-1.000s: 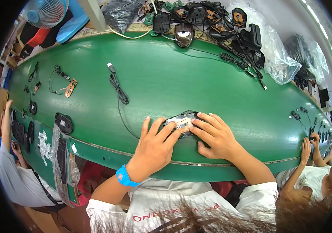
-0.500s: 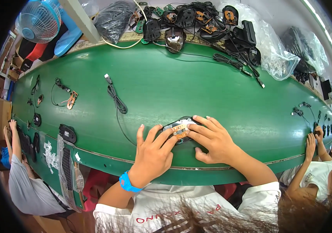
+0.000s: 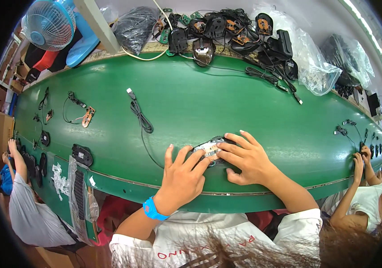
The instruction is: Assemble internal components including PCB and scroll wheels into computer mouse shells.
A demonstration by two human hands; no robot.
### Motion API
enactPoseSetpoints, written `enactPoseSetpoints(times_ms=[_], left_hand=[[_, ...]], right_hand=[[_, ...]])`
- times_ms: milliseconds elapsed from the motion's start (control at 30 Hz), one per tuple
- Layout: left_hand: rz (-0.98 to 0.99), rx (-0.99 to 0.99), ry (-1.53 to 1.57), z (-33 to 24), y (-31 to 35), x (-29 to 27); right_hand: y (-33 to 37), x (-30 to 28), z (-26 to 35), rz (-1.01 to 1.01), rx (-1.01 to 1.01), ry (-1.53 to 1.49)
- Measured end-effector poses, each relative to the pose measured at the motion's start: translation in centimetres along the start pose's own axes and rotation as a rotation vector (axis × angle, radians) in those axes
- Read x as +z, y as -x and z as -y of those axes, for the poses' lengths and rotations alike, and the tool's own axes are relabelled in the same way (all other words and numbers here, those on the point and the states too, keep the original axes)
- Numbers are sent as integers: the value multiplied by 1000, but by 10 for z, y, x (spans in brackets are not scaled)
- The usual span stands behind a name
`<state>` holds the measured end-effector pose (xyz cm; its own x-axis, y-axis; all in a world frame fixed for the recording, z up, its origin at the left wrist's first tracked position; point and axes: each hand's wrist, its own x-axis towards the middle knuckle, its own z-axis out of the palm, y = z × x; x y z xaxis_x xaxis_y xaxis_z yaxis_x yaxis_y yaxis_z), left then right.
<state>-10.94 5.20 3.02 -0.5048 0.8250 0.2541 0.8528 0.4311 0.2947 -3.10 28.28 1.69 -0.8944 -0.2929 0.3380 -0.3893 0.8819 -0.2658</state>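
Observation:
Before me on the green table lies an opened computer mouse (image 3: 213,149), a dark lower shell with a pale-and-orange circuit board in it. From its left side my left hand (image 3: 183,176) reaches in, fingertips on the board and shell edge. My right hand (image 3: 250,161) steadies the other side, with spread fingers pressing on board and rim and the thumb bent below. Together the fingers hold the mouse and cover parts of it. A black cable (image 3: 141,117), bundled and ending in a pale plug, runs from behind my left hand up the table.
Along the back lie mouse shells (image 3: 215,27), a brown glossy mouse (image 3: 203,51) and clear bags (image 3: 316,73). To the left are a dark shell (image 3: 82,155), an orange circuit board (image 3: 88,117) with cable, and a blue fan (image 3: 48,24). Co-workers sit at both sides.
My left hand has shifted slightly right and down with the mouse, its fingers still on the board. The whole view has moved a little; otherwise the grip looks the same.

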Motion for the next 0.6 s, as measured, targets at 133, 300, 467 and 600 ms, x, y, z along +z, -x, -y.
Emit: enactPoseSetpoints(times_ms=[133, 300, 467, 600], left_hand=[[9, 12, -26, -3, -3, -6], [4, 43, -5, 1, -4, -5], [2, 56, -6, 0, -2, -2], [9, 77, -6, 1, -2, -2]], right_hand=[[-2, 0, 3, -35, -12, 51], [-10, -3, -2, -5, -121, 230], [-12, -18, -6, 19, -184, 151], [-1, -25, 15, 62, -35, -163]])
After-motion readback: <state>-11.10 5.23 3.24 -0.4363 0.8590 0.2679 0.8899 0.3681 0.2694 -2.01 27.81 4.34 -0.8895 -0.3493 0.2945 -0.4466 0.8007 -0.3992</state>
